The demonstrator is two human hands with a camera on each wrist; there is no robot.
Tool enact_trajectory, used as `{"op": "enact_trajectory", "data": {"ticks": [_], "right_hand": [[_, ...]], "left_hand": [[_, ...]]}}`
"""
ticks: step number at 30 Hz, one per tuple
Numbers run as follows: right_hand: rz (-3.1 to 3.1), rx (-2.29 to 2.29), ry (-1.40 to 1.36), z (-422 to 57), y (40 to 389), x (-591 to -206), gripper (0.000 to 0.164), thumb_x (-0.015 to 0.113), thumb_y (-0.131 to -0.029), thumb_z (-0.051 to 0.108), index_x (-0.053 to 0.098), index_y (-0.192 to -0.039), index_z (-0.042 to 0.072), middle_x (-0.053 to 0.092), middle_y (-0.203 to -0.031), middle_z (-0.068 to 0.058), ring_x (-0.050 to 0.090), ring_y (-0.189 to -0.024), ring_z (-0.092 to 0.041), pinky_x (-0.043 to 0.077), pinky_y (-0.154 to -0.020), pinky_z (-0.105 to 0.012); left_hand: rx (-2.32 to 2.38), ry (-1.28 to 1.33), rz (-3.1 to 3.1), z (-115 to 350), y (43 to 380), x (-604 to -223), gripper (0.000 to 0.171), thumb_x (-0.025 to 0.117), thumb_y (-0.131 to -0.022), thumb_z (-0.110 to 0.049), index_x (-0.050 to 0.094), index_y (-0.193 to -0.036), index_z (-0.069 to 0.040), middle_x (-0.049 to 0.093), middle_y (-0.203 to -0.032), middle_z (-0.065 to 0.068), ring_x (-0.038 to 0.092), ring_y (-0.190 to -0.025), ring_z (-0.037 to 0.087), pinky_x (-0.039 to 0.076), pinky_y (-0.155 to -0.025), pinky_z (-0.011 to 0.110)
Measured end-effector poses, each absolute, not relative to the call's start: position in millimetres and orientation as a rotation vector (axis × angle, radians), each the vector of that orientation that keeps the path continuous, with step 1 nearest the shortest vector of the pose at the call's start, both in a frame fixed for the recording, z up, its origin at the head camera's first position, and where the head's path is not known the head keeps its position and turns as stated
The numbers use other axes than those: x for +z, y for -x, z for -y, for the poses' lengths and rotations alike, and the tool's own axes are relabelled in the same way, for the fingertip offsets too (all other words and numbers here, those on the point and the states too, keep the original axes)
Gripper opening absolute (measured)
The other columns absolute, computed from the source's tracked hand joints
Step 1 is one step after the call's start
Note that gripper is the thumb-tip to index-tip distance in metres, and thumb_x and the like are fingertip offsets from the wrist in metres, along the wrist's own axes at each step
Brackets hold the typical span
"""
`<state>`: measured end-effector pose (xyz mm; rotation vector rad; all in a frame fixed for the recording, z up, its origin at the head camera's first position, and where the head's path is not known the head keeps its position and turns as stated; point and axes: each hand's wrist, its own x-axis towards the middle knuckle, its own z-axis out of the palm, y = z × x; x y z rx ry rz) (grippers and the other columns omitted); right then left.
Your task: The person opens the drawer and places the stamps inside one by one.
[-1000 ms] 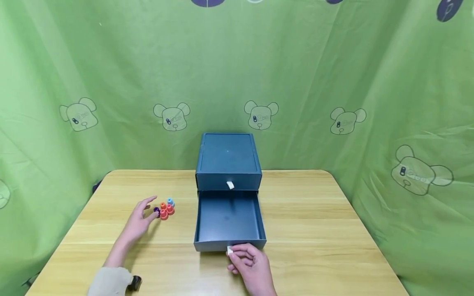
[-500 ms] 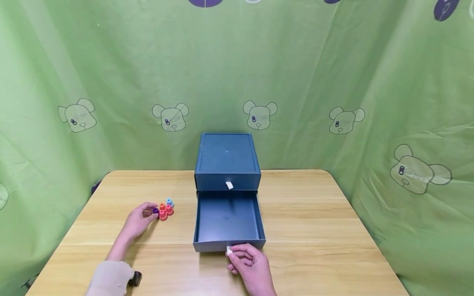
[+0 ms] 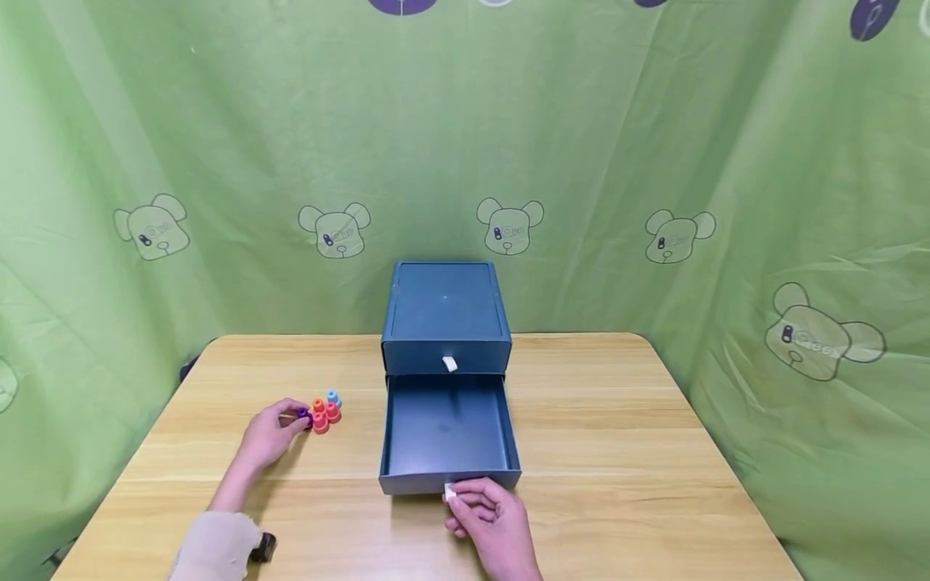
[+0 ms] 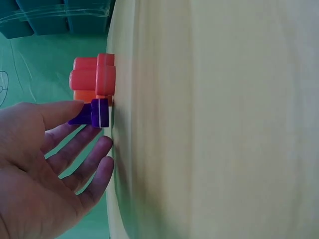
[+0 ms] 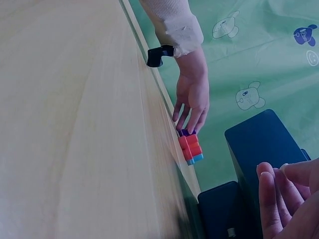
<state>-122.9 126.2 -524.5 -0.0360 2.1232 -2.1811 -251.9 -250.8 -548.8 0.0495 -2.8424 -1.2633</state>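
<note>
My left hand (image 3: 267, 437) pinches a purple plastic stacking peg (image 4: 99, 113) between thumb and fingers, low over the tabletop. The peg lies right beside a cluster of similar pegs: two red ones (image 3: 320, 423), an orange one (image 3: 318, 404) and a light blue one (image 3: 333, 397). In the left wrist view the ring and little fingers are spread away from the peg. My right hand (image 3: 497, 520) pinches the white pull tab (image 3: 450, 489) on the lower drawer (image 3: 443, 436) of a dark blue cabinet (image 3: 445, 303). That drawer is pulled out, and its bare floor shows.
The cabinet's upper drawer (image 3: 414, 357) is closed and has its own white tab (image 3: 450, 364). Wood-grain tabletop (image 3: 617, 452) extends on both sides of the cabinet. A green curtain (image 3: 581, 145) with bear heads surrounds the table. A black wrist mount (image 3: 264, 548) sits at the left sleeve.
My left hand's raised index finger has come down and the fingers have closed round the purple peg, which has shifted slightly left. The right hand and the drawer have stayed put.
</note>
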Motion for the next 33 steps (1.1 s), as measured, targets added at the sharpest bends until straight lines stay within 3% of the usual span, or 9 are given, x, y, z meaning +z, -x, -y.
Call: {"op": "enact_trajectory", "data": {"ticks": [5,11,33], "right_hand": [[-2.123,-2.175,0.035,-126,123,-524,0.025,0.075,-0.093,0.004,0.068,-0.113,-0.009,0.072,-0.102,-0.031,0.075,-0.071,-0.015,0.062,-0.067,-0.029],[-2.127,-2.184,0.053,-126,124,-527,0.025,0.074,-0.093,0.003,0.068,-0.113,-0.01,0.073,-0.101,-0.031,0.075,-0.071,-0.015,0.062,-0.067,-0.031],[-2.141,-2.184,0.066,-127,123,-526,0.025,0.075,-0.092,0.003,0.068,-0.112,-0.009,0.073,-0.1,-0.03,0.075,-0.071,-0.017,0.063,-0.068,-0.033]], "left_hand": [[-1.258,-0.043,2.839,253,251,-545,0.032,0.064,-0.101,-0.016,0.064,-0.13,-0.002,0.068,-0.127,0.025,0.068,-0.112,0.04,0.058,-0.087,0.05],[-1.242,0.01,2.796,251,250,-533,0.033,0.064,-0.102,-0.017,0.064,-0.132,-0.003,0.066,-0.132,0.025,0.067,-0.113,0.04,0.056,-0.092,0.054],[-1.171,0.239,2.657,203,242,-474,0.028,0.07,-0.099,-0.016,0.069,-0.126,-0.007,0.072,-0.12,0.016,0.072,-0.102,0.032,0.06,-0.087,0.048]]}}
